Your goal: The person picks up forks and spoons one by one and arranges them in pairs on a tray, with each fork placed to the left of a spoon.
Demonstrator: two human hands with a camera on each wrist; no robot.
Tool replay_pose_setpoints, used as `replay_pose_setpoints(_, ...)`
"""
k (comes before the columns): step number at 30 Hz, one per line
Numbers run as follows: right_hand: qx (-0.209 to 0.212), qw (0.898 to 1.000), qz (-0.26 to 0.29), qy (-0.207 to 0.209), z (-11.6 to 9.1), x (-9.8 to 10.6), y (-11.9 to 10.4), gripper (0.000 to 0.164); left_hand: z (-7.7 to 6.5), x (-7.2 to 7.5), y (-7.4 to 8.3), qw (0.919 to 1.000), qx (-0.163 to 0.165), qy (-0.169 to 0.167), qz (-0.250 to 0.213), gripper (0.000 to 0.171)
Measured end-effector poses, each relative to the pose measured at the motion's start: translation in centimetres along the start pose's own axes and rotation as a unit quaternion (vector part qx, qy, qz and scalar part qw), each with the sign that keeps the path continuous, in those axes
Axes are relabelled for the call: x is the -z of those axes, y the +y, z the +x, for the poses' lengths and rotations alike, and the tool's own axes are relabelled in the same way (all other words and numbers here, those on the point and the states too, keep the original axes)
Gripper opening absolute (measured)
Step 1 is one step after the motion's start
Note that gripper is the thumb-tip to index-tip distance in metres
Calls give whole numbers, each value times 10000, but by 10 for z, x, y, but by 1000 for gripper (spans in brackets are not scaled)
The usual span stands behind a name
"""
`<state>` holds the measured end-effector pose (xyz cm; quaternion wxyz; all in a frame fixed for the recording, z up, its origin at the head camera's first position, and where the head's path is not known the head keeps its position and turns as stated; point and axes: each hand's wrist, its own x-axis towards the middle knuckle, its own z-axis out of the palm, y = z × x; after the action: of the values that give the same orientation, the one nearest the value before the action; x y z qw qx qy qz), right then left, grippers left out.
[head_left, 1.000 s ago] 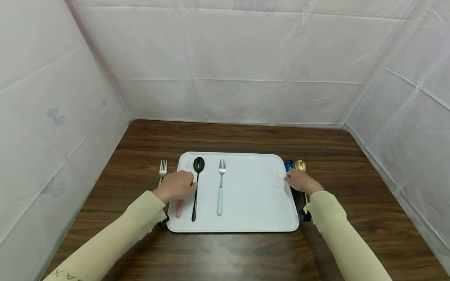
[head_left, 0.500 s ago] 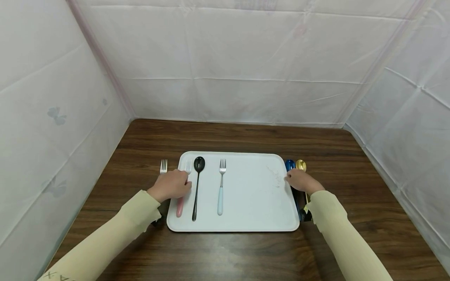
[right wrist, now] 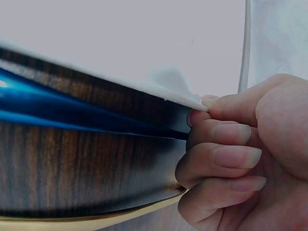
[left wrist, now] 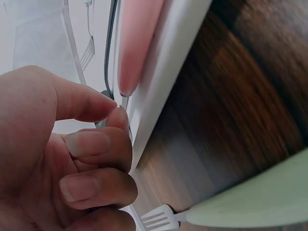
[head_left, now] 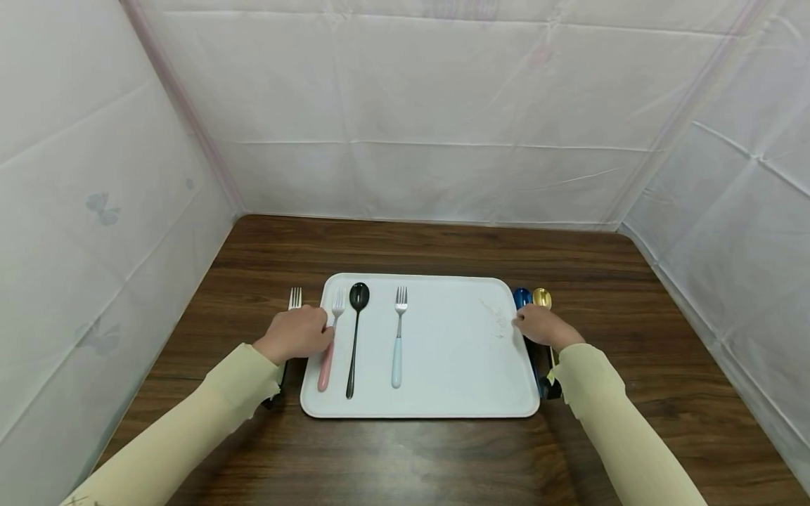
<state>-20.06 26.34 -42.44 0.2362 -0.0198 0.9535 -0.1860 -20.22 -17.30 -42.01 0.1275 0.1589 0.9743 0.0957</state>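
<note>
My right hand (head_left: 544,327) pinches the right rim of a white tray (head_left: 468,351) between thumb and index finger. At the tray's left side is my left hand (head_left: 294,334), its fingers curled and its thumb tip meeting the index finger, with nothing seen between them. Those fingertips are right by the neck of a pink-handled fork (head_left: 325,365), which lies along the tray's left side. To its right on the tray are a long black spoon (head_left: 358,296) and a fork with a light blue handle (head_left: 396,362).
Left of the tray, a fork with a pale green handle (left wrist: 250,197) lies on the dark wooden table (head_left: 411,457). A blue spoon (head_left: 522,296) and a gold spoon (head_left: 542,296) lie beside the tray's right edge. White sheeting (head_left: 405,105) surrounds the table.
My left hand has drawn leftward from beside the black spoon to the tray's left edge, uncovering the pink-handled fork. The right hand and the tray have stayed in place.
</note>
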Motion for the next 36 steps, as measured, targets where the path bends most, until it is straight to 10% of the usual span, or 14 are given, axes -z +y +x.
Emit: replay_pose_setpoints(36, 9, 10000, -20, 76, 1, 0, 2, 29, 3, 1, -14, 9978, 193, -621, -161, 27)
